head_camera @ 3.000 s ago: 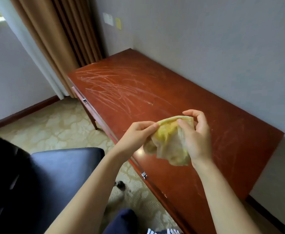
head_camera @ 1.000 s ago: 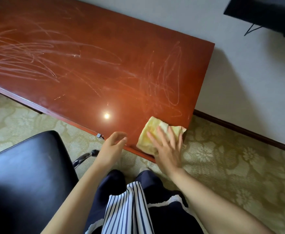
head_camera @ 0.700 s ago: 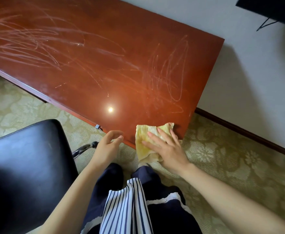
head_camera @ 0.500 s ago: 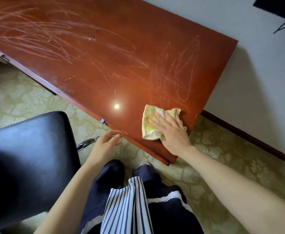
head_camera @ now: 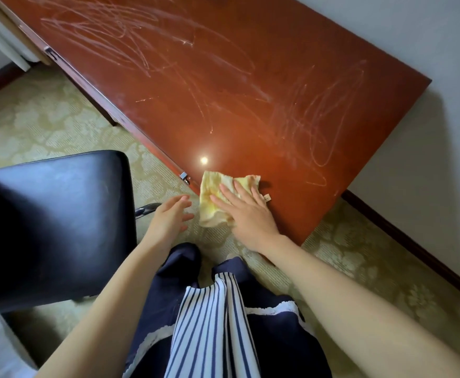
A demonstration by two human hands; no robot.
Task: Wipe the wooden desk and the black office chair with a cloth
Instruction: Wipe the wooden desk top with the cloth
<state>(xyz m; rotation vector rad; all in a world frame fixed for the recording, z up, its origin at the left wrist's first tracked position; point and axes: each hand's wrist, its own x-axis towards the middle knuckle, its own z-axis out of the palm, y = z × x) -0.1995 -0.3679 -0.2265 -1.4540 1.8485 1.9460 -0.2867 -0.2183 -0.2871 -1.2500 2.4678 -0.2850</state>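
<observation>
A reddish wooden desk (head_camera: 223, 85) covered in pale chalky scribbles fills the upper middle. A crumpled yellow cloth (head_camera: 215, 197) lies on its near edge, partly hanging over it. My right hand (head_camera: 247, 214) presses flat on the cloth with straight fingers. My left hand (head_camera: 168, 219) hovers just left of the cloth, below the desk edge, fingers relaxed and holding nothing. The black office chair (head_camera: 54, 222) stands at the left, its padded seat close to my left arm.
A patterned green carpet (head_camera: 59, 126) covers the floor. A white wall (head_camera: 414, 132) with a dark baseboard (head_camera: 414, 246) runs along the right. A metal drawer handle (head_camera: 184, 177) sits on the desk's front edge. My legs and striped clothing fill the bottom middle.
My right hand slid the cloth leftward along the desk's near edge from the right corner. My left hand stayed beside the edge. The view shifted, bringing the chair closer.
</observation>
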